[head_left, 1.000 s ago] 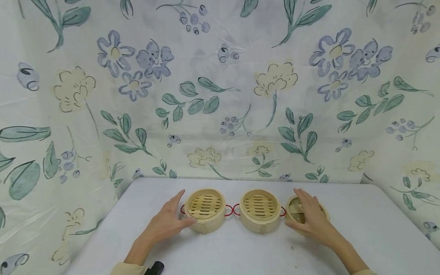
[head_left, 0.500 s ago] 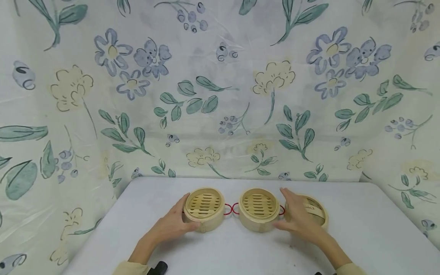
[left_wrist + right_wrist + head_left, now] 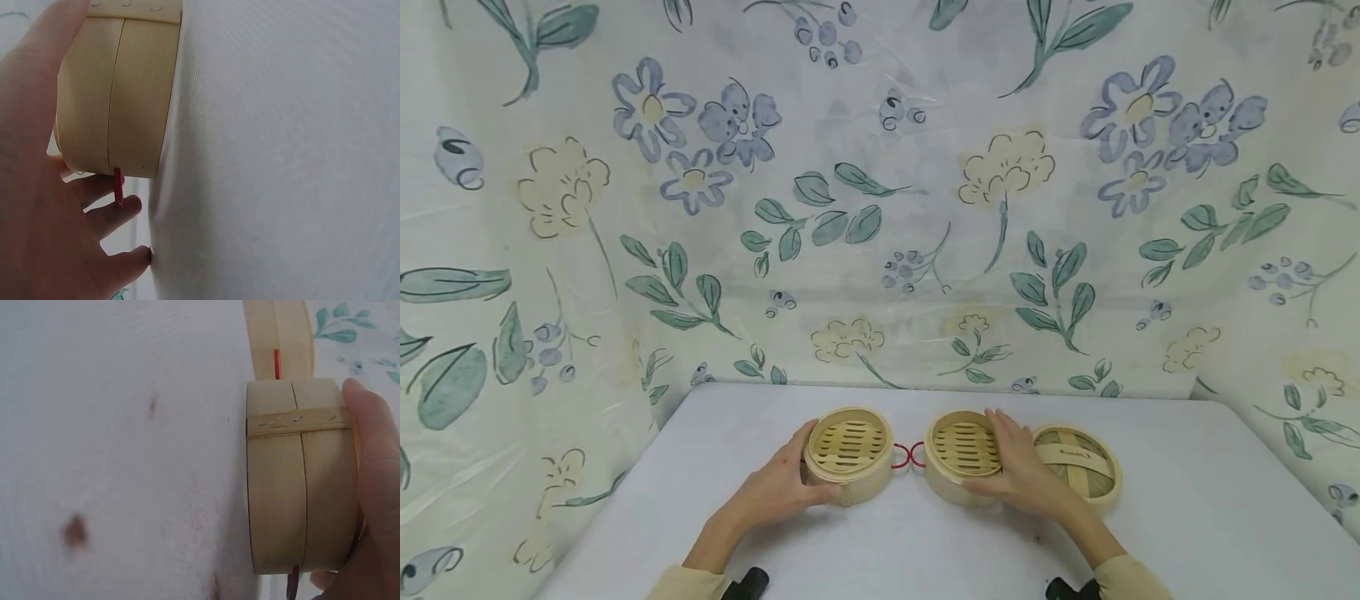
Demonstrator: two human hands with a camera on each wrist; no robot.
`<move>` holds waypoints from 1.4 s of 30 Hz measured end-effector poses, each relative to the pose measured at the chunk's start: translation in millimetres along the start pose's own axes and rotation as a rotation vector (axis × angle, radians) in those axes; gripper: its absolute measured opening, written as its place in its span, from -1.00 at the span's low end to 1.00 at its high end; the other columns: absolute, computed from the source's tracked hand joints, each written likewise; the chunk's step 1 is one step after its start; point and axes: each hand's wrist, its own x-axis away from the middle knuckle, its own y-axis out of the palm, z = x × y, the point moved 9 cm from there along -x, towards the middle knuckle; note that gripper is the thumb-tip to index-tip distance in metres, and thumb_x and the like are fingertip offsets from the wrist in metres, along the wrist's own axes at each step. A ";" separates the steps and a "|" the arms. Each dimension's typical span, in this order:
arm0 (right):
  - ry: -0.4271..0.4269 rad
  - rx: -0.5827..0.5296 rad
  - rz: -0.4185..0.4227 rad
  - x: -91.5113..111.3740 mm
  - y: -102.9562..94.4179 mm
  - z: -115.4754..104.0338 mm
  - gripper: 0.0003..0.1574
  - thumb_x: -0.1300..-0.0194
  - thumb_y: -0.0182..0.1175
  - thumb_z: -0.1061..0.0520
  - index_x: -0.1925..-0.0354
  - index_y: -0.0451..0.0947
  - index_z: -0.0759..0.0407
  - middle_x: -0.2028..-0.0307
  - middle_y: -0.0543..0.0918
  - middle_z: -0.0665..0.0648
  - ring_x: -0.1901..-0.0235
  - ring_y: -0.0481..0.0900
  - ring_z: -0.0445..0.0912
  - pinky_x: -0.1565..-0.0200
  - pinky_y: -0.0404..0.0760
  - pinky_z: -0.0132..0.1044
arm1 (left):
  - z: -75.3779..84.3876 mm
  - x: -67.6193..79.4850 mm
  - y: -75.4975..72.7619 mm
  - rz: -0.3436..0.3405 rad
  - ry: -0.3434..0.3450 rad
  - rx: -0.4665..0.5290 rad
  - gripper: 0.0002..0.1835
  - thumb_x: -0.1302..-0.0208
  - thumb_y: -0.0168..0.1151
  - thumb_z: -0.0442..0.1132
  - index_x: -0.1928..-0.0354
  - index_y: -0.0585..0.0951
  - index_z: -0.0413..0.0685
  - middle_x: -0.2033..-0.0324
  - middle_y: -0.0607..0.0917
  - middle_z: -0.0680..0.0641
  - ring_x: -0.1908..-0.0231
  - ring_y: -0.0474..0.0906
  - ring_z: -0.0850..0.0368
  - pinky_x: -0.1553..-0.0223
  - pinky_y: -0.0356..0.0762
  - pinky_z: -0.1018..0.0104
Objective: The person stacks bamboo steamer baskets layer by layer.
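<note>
Two round bamboo steamer baskets with slotted bases stand side by side on the white table. My left hand (image 3: 771, 492) grips the left steamer basket (image 3: 850, 446), thumb at its front and fingers round its left side. In the left wrist view its red handle (image 3: 119, 187) shows between my spread fingers. My right hand (image 3: 1030, 479) holds the middle steamer basket (image 3: 958, 450) by its right side, thumb in front; that side's handle is hidden in the head view. Just right of this hand lies a woven bamboo steamer lid (image 3: 1078, 467) with crossed strips.
The white table (image 3: 880, 550) has small brown specks (image 3: 76, 531) near the right hand. Between the two baskets, their red handles (image 3: 908, 455) nearly meet. A floral cloth (image 3: 880, 208) hangs behind the table and along its sides.
My right hand has moved left from the steamer lid onto the middle basket, uncovering the lid. My left hand has closed in on the left basket. The baskets stay in place.
</note>
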 end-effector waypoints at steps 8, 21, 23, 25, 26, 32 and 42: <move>-0.001 0.032 -0.011 -1.3 -0.2 -0.8 0.48 0.14 0.28 -0.48 -0.41 -0.19 0.28 -0.38 -0.05 0.39 -0.37 -0.11 0.23 -0.30 -0.27 0.21 | 1.7 -1.2 -0.1 0.013 0.019 0.010 0.27 0.29 0.24 0.51 -0.43 -0.06 0.09 -0.32 0.24 -0.14 -0.28 0.20 -0.13 -0.12 0.26 -0.23; 0.047 0.017 -0.013 1.8 3.6 2.0 0.50 0.19 0.27 -0.52 -0.42 -0.15 0.26 -0.38 -0.02 0.31 -0.35 -0.02 0.20 -0.26 0.12 0.15 | 0.4 -0.3 1.5 0.021 0.029 0.020 0.31 0.36 0.30 0.49 -0.43 -0.07 0.12 -0.32 0.25 -0.14 -0.28 0.19 -0.14 -0.13 0.24 -0.24; 0.052 0.017 -0.014 2.1 3.6 1.4 0.51 0.19 0.27 -0.52 -0.42 -0.16 0.26 -0.38 -0.03 0.30 -0.36 -0.02 0.19 -0.26 0.14 0.14 | 0.3 -0.5 1.6 0.022 0.033 0.030 0.31 0.36 0.32 0.47 -0.43 -0.07 0.11 -0.32 0.25 -0.14 -0.29 0.18 -0.14 -0.14 0.22 -0.24; 0.053 0.019 -0.013 2.0 3.4 1.3 0.51 0.19 0.26 -0.52 -0.42 -0.17 0.26 -0.38 -0.03 0.30 -0.36 -0.02 0.18 -0.26 0.15 0.12 | 0.4 -0.8 1.6 0.022 0.037 0.038 0.31 0.36 0.34 0.46 -0.42 -0.07 0.10 -0.32 0.24 -0.14 -0.29 0.17 -0.14 -0.15 0.21 -0.24; 0.054 0.019 -0.011 1.8 3.2 1.2 0.51 0.19 0.26 -0.52 -0.42 -0.17 0.26 -0.38 -0.03 0.30 -0.36 -0.02 0.17 -0.26 0.15 0.11 | 0.6 -1.0 1.4 0.024 0.039 0.043 0.31 0.36 0.34 0.45 -0.42 -0.06 0.10 -0.32 0.24 -0.14 -0.29 0.17 -0.15 -0.15 0.21 -0.24; 0.079 0.021 0.001 1.6 2.9 4.4 0.54 0.23 0.24 -0.57 -0.42 -0.17 0.23 -0.38 -0.03 0.29 -0.35 0.02 0.18 -0.24 0.20 0.11 | 1.7 -2.1 1.1 0.026 0.045 0.057 0.32 0.39 0.38 0.42 -0.42 -0.06 0.09 -0.33 0.22 -0.14 -0.30 0.15 -0.14 -0.17 0.19 -0.22; 0.085 0.036 0.054 0.1 -0.5 2.7 0.52 0.26 0.26 -0.56 -0.41 -0.10 0.22 -0.36 0.05 0.28 -0.30 0.14 0.18 -0.19 0.29 0.10 | -0.1 -3.2 1.3 0.023 0.030 0.051 0.31 0.39 0.37 0.44 -0.41 -0.04 0.09 -0.31 0.25 -0.13 -0.29 0.19 -0.12 -0.15 0.23 -0.20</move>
